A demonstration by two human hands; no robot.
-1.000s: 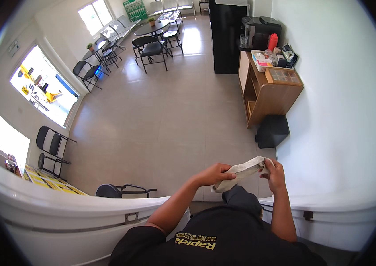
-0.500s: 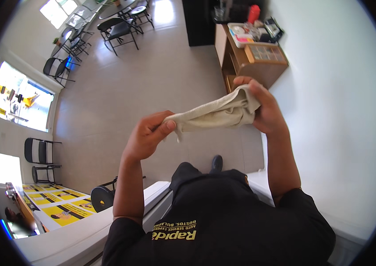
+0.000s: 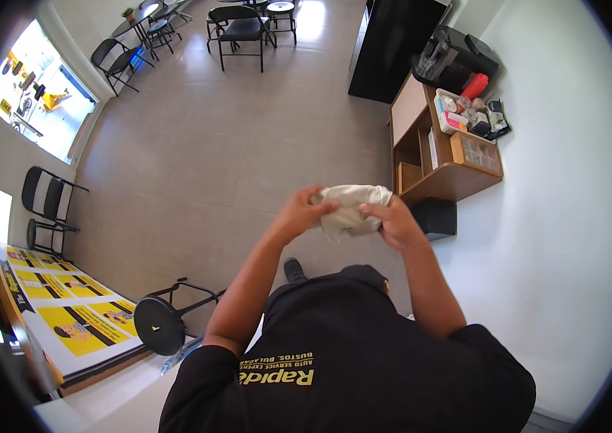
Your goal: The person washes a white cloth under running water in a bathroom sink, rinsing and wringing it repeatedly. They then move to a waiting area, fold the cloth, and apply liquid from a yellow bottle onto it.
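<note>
Head view, cloth: a pale, bunched cloth (image 3: 351,208) is held in the air at chest height, above the tiled floor (image 3: 198,144), touching no surface.
Left hand: the left hand (image 3: 300,214) has its fingers closed on the cloth's left end.
Right hand: the right hand (image 3: 392,222) has its fingers closed on the cloth's right end, thumb on top.
Step in hand: gathering or folding the cloth between both hands, judging by the bunching.
Next move calls for: a steady pinch at both ends, so no fold slips loose.
Surroundings: a wooden shelf unit (image 3: 436,155) stands by the white wall; a black stool (image 3: 158,323) is at lower left.
</note>
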